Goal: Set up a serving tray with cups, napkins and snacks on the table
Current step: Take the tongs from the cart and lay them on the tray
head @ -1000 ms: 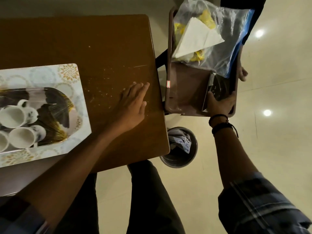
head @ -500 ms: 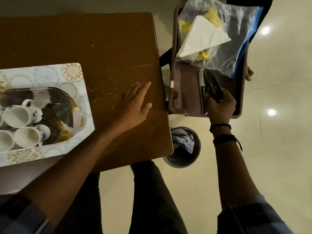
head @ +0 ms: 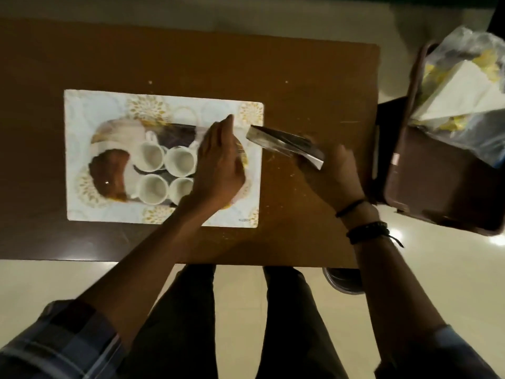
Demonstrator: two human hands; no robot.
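your right hand (head: pixel 337 175) is closed around a flat, shiny metal piece (head: pixel 284 146), dark on one face; what it is exactly i cannot tell. it hangs tilted above the table (head: pixel 300 77), its far end reaching over the right edge of the patterned placemat (head: pixel 164 105). your left hand (head: pixel 218 162) sits over the right end of the serving tray (head: pixel 114 132), fingers curled loosely; whether it grips the rim or only rests there i cannot tell.

the tray lies on the placemat, and four white cups (head: pixel 164 173) stand upright in a tight square on it, the nearest right one partly under your left hand. the right end of the tray looks like the free spot.

to do this step well, bring the metal piece down level, not tilted, and land it on the tray beside the cups without knocking them. draw your left hand back first, or use it to steady the tray rim.

the napkins (head: pixel 461 94) and the yellow snacks (head: pixel 489 69) are not yet on the tray: they sit in a clear bag (head: pixel 475 138) in the brown crate (head: pixel 437 187), off the table's right edge. crumbs are scattered on the table near your right hand.
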